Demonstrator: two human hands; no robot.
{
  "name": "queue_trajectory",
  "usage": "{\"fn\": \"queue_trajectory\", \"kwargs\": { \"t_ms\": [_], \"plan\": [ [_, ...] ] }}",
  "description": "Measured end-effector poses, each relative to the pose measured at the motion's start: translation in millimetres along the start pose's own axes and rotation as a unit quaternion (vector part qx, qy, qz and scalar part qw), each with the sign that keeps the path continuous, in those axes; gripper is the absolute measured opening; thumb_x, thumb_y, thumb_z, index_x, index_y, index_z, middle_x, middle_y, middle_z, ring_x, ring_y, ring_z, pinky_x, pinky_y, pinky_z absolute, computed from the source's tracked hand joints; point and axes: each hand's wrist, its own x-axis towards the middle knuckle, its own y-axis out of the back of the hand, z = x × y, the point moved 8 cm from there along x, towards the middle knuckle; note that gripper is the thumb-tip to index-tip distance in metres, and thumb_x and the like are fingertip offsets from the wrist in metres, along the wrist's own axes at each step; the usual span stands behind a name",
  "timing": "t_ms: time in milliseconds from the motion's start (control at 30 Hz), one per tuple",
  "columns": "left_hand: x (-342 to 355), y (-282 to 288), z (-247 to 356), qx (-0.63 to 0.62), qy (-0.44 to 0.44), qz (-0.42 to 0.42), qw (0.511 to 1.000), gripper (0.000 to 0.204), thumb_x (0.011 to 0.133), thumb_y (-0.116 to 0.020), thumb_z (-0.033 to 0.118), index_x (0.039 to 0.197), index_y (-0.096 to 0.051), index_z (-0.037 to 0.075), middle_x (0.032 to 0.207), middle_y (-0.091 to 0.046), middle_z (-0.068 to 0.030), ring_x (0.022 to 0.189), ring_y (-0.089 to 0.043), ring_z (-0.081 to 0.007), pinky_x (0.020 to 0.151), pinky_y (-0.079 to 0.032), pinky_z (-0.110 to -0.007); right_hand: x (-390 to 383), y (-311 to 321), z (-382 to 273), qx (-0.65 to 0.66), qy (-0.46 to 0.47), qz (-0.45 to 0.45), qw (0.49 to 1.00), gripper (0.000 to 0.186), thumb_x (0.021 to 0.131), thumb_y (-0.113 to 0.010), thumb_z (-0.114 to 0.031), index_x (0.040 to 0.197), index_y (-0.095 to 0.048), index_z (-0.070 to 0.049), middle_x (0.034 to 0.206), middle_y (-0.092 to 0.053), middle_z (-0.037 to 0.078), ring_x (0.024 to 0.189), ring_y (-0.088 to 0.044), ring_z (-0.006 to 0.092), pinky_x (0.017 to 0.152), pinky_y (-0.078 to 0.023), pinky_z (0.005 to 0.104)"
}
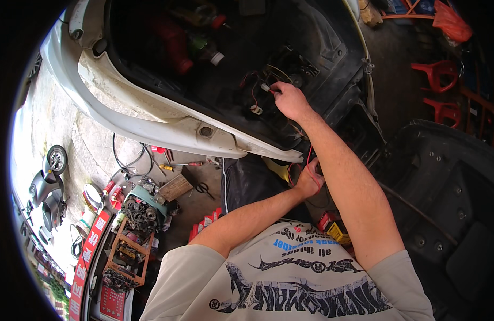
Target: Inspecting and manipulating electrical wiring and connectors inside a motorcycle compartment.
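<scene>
My right hand [291, 101] reaches into the dark, opened body of a white vehicle [166, 125]. Its thumb and fingers pinch a wire right behind a small white connector [265, 87]. A second pale connector [256, 109] on thin red wires hangs just left of that hand. Closer to my body, my left hand [310, 181] is closed around a red wire [309, 155], which runs up beneath my right forearm. Loose wires and a dark mechanism [296, 72] sit beyond my right hand. The fingertips of my left hand are partly hidden.
A red bottle [175, 45] and a white-capped bottle [217, 58] lie inside the body. On the floor to the left are scissors [203, 188], a wooden block [175, 187] and a parts crate [130, 251]. A black panel [445, 198] stands right; red chairs [439, 75] are behind.
</scene>
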Motion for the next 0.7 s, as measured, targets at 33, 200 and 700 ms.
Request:
{"fn": "queue_trajectory", "kwargs": {
  "t_ms": [33, 200, 700],
  "plan": [
    [-0.2, -0.1, -0.7, -0.014, 0.007, -0.003, 1.000, 0.058, 0.076, -0.069, 0.011, 0.127, -0.044, -0.002, 0.097, -0.064, -0.0159, 0.072, -0.064, -0.0170, 0.067, -0.051, -0.030, 0.3, -0.4, -1.4, 0.001, 0.007, 0.001, 1.000, 0.032, 0.086, -0.049, -0.013, 0.114, -0.061, -0.006, 0.105, -0.064, 0.018, 0.102, -0.061, 0.0326, 0.088, -0.046, 0.0380],
    [-2.0, -0.5, 17.9, 0.000, -0.008, -0.002, 1.000, 0.056, 0.078, -0.068, 0.011, 0.127, -0.044, -0.001, 0.093, -0.065, -0.0143, 0.068, -0.063, -0.0140, 0.064, -0.051, -0.028, 2.3, -2.2, 3.5, 0.016, 0.002, 0.003, 1.000, 0.031, 0.085, -0.048, -0.013, 0.112, -0.061, -0.007, 0.106, -0.064, 0.019, 0.103, -0.059, 0.0341, 0.089, -0.046, 0.0397],
    [-0.9, 1.4, 17.9, 0.013, -0.022, 0.013, 1.000, 0.053, 0.079, -0.068, 0.008, 0.126, -0.045, -0.001, 0.090, -0.065, -0.0124, 0.067, -0.061, -0.0114, 0.062, -0.050, -0.026, -2.3, -2.1, -1.6, 0.046, 0.016, 0.000, 0.999, 0.032, 0.085, -0.051, -0.011, 0.115, -0.060, -0.007, 0.098, -0.066, 0.017, 0.094, -0.063, 0.0284, 0.083, -0.047, 0.0353]
  ]
}}
